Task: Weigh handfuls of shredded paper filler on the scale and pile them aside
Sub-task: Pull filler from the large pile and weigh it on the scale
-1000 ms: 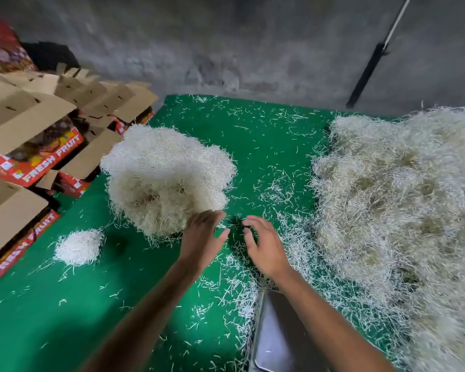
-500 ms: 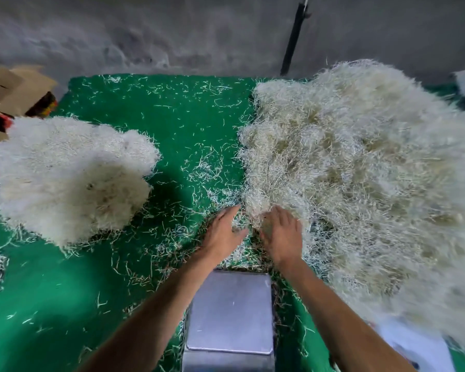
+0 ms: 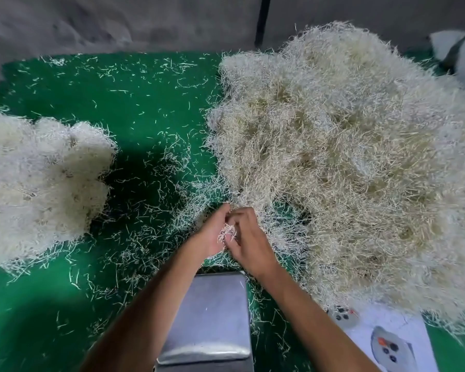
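Lying nearest the viewer, the bare steel scale platform [image 3: 208,315] sat on the green table [image 3: 51,304], between the forearms. Just beyond it, the left hand [image 3: 212,233] and right hand [image 3: 249,237] met, curled fingers gripping a small tuft of shredded paper [image 3: 226,232]. Farther off, the large filler heap [image 3: 346,157] lay right and the smaller pile [image 3: 38,183] left.

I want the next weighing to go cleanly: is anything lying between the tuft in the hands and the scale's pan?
Nothing visible does. The tuft, held between left hand and right hand, sits just beyond the bare scale pan; only loose shreds lie between.
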Available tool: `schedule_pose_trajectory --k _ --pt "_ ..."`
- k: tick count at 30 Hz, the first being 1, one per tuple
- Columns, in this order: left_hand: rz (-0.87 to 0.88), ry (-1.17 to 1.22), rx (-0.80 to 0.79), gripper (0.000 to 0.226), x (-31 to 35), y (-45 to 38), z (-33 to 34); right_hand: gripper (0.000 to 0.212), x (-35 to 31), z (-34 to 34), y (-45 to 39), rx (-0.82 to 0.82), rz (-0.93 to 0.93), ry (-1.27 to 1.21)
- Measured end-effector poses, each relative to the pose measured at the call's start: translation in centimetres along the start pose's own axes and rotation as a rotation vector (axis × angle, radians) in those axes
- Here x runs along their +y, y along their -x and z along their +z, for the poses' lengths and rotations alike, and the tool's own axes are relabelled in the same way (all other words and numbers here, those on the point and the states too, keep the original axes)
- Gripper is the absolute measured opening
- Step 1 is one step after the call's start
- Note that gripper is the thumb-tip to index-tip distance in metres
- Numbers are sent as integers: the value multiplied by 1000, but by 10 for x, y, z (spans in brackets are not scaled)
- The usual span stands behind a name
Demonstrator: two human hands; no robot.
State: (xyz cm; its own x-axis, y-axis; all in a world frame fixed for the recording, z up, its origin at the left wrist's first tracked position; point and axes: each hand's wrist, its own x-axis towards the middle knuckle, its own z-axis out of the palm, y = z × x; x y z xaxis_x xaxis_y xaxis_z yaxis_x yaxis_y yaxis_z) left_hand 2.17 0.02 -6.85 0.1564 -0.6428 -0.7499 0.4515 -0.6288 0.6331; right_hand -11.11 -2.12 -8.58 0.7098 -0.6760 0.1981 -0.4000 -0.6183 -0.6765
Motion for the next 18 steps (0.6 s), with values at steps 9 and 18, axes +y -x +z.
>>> schedule_pose_trajectory --k 9,18 --pt "296 -202 239 50 4 70 -50 25 -69 11 5 351 71 -291" --pt "369 -187 270 43 8 128 -105 82 -150 18 -15 -271 379 -552"
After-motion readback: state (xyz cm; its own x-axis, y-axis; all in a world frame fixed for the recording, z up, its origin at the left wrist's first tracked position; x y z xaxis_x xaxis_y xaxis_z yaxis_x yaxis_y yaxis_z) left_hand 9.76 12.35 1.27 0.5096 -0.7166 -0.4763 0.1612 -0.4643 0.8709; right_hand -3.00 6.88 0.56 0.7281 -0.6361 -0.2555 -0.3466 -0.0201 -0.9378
